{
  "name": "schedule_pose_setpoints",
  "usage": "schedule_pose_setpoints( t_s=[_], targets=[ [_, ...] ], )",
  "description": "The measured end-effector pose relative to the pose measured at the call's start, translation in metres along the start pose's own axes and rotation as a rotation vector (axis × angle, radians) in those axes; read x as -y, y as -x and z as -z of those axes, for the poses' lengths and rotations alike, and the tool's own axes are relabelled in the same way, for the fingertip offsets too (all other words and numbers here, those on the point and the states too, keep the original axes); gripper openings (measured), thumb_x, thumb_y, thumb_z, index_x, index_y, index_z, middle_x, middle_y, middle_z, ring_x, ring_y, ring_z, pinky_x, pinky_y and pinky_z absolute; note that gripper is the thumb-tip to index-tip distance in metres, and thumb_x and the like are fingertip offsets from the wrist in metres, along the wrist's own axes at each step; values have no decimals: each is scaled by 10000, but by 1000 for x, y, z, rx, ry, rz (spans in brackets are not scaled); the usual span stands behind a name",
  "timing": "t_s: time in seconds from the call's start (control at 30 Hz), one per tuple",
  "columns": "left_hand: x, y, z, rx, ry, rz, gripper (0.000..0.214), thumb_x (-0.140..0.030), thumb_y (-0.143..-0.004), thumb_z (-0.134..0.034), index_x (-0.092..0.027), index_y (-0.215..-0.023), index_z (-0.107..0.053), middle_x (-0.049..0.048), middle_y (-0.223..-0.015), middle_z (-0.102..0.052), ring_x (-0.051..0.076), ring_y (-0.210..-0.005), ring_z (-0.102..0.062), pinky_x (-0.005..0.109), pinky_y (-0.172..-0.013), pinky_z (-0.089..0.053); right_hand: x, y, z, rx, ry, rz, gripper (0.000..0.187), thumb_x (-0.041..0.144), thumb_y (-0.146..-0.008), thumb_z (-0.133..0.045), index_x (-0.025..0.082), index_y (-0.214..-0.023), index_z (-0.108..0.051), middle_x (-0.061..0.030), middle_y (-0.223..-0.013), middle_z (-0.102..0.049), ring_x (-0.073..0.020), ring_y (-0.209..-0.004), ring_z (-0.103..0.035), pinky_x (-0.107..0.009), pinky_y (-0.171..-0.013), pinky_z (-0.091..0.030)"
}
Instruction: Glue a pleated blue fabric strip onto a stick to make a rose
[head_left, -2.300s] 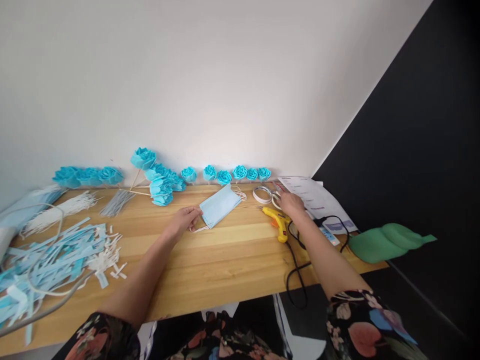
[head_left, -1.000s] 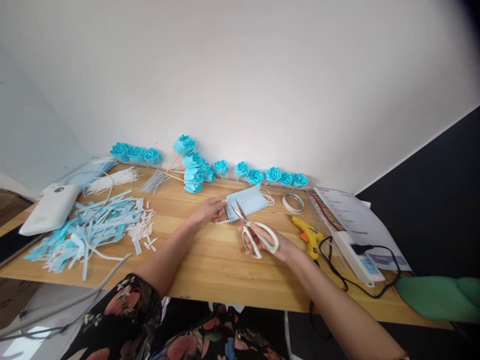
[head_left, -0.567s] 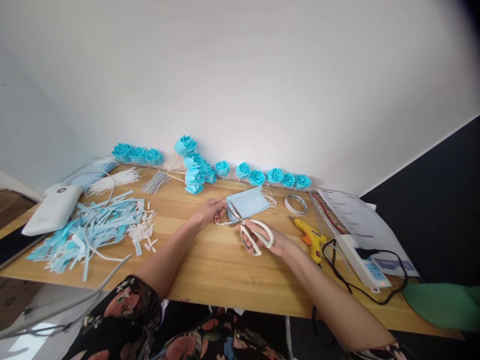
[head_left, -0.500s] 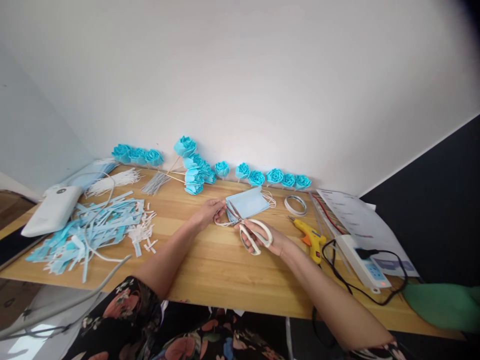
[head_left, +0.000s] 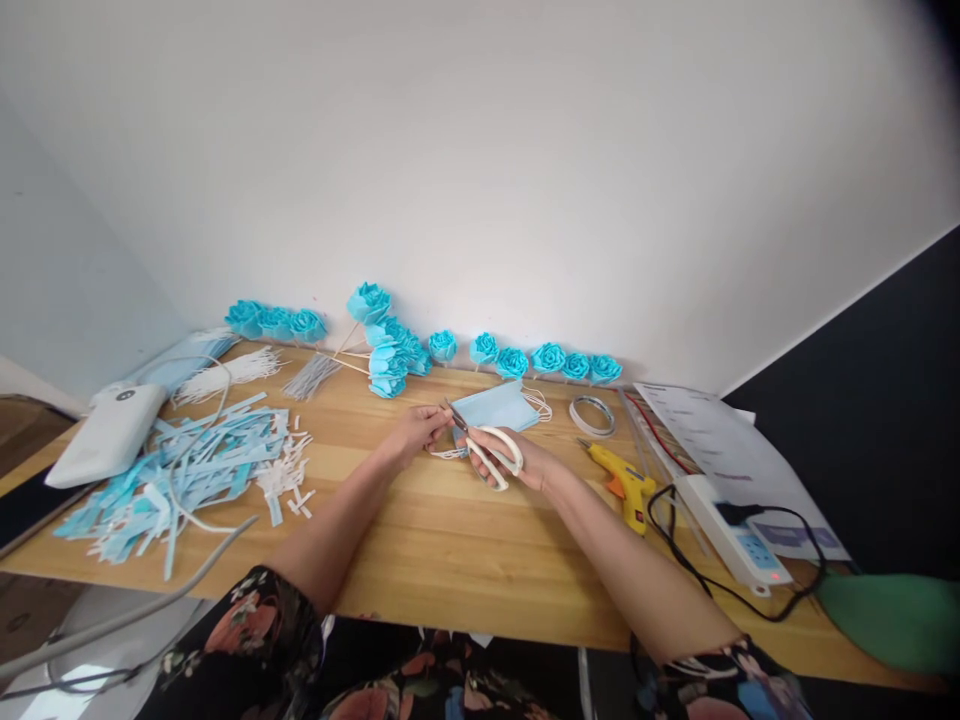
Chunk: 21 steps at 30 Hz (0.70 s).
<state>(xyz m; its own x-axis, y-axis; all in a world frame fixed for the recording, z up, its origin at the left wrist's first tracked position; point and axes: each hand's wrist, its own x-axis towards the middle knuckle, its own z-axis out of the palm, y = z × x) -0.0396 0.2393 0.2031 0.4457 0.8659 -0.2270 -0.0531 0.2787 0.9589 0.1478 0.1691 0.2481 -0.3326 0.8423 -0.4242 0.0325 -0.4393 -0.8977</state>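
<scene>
A light blue face mask (head_left: pixel 499 405) with white ear loops lies on the wooden table in front of me. My left hand (head_left: pixel 417 432) pinches the mask's left edge, its fingertips close together. In my right hand (head_left: pixel 517 462) are scissors (head_left: pixel 495 455) with cream handles, the fingers through the loops. Their blades point up and left, across the mask's left end and close to my left fingertips. Whether the blades are cutting the edge I cannot make out. White ear-loop cord (head_left: pixel 450 453) hangs below the left fingers.
Blue fabric flowers (head_left: pixel 549 357) line the wall, with several on sticks (head_left: pixel 388 365). Cut blue strips (head_left: pixel 195 450) and a white power bank (head_left: pixel 109 435) lie left. Tape (head_left: pixel 592 416), a yellow glue gun (head_left: pixel 626 482), a power strip (head_left: pixel 731 535) and paper (head_left: pixel 712 450) are right.
My right hand and the scissors have moved left and slightly up, and the handles are closer together. The blades now reach my left fingertips. The left hand has shifted little.
</scene>
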Motion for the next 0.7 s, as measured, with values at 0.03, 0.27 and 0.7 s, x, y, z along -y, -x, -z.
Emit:
schedule_pose_setpoints(
  t_s=[0.03,0.27,0.7],
  targets=[
    [0,0,0,-6,-2,-3,439,-546,-694,-746,-127,-726,-620,-70,-475,-388,63,-414,-319,202,-414,-303,1,-3,0,0,7,10,488,605,-763,-701,152,-944,-669,6,-625,-607,-92,-466,-535,-191,-393,-452],
    [0,-1,0,-23,6,-12,449,-562,-690,-745,-138,-726,-601,-72,-483,-367,58,-406,-298,195,-392,-273,-7,-15,2,-9,-71,38,449,578,-780,-687,149,-914,-670,11,-616,-588,-78,-440,-485,-180,-368,-388],
    [-1,-1,0,-26,30,-12,409,-518,-670,-743,-148,-671,-570,-78,-455,-340,47,-398,-256,188,-383,-252,-15,-18,-1,-26,-143,70,484,547,-723,-748,123,-945,-683,43,-568,-529,-41,-385,-397,-160,-338,-285]
  ],
)
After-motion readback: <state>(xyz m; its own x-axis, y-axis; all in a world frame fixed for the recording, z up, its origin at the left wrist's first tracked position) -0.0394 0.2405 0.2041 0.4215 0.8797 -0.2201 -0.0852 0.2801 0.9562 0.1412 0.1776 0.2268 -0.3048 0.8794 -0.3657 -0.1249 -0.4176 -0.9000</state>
